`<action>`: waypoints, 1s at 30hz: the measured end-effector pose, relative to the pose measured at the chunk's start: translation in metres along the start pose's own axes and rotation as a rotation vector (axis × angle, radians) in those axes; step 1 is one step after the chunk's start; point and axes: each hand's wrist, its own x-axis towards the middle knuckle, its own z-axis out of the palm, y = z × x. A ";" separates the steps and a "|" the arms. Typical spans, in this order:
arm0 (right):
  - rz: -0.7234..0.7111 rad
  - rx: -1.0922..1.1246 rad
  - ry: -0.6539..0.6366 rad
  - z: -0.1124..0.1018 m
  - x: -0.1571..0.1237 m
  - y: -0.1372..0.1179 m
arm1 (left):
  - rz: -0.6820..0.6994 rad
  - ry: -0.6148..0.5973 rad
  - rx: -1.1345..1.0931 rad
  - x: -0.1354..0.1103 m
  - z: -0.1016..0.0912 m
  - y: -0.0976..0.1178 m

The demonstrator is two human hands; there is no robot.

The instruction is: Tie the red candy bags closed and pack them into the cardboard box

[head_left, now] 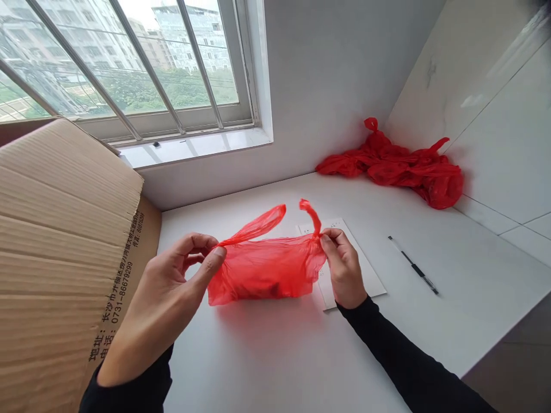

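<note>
A thin red plastic bag point(267, 267) is stretched between my two hands over the white table. Thumb and fingers of my left hand point(189, 269) pinch its upper left corner, where one handle loop slants up to the right. At the upper right corner, my right hand point(342, 261) pinches the base of the other handle, which curls upward. Something darker shows faintly through the lower part of the bag; I cannot make out what. Behind the bag and my right hand lies a white paper point(361, 269), partly covered, with small dark marks on it.
A black-and-clear pen point(413, 265) lies on the table point(275, 367) to the right. Crumpled red plastic bags point(400, 163) are heaped in the back right corner. A large cardboard box point(55, 246) stands close on the left, below a barred window point(150, 63).
</note>
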 end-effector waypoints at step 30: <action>-0.509 -0.860 -0.836 0.037 0.004 -0.087 | -0.107 -0.035 -0.478 -0.012 0.020 0.021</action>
